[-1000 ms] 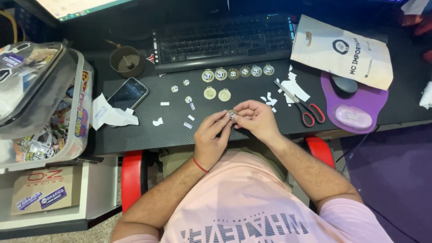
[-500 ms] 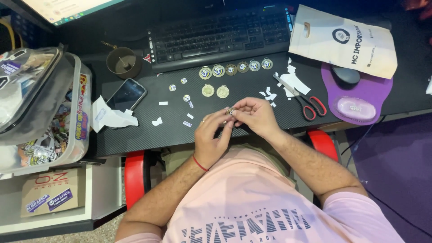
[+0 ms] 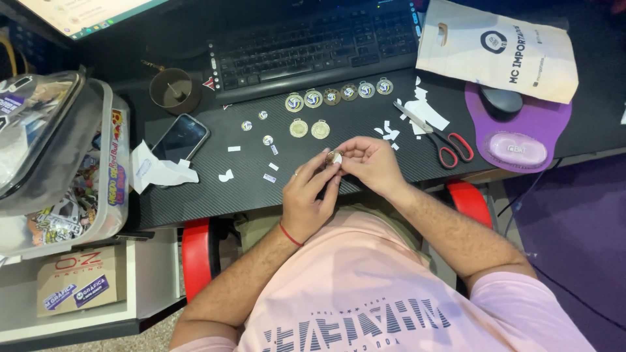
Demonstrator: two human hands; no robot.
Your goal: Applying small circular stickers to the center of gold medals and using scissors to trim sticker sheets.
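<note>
At desk's near edge: small gold medal point(image 3: 333, 156)
Left hand point(image 3: 312, 195): fingertips pinching the medal
Right hand point(image 3: 372, 163): gripping it too
Beyond, far: medal row point(image 3: 339, 95), scissors point(image 3: 435, 136) right

A single head-worn camera looks steeply down from close above the seated person's chest onto the bench point(image 3: 365, 124) and lap.

Pink printed T-shirt point(image 3: 378, 287), perhaps red wristband point(image 3: 290, 234)

both hands point(image 3: 339, 176) pinching small medal point(image 3: 333, 156), black desk point(image 3: 215, 189)
</note>
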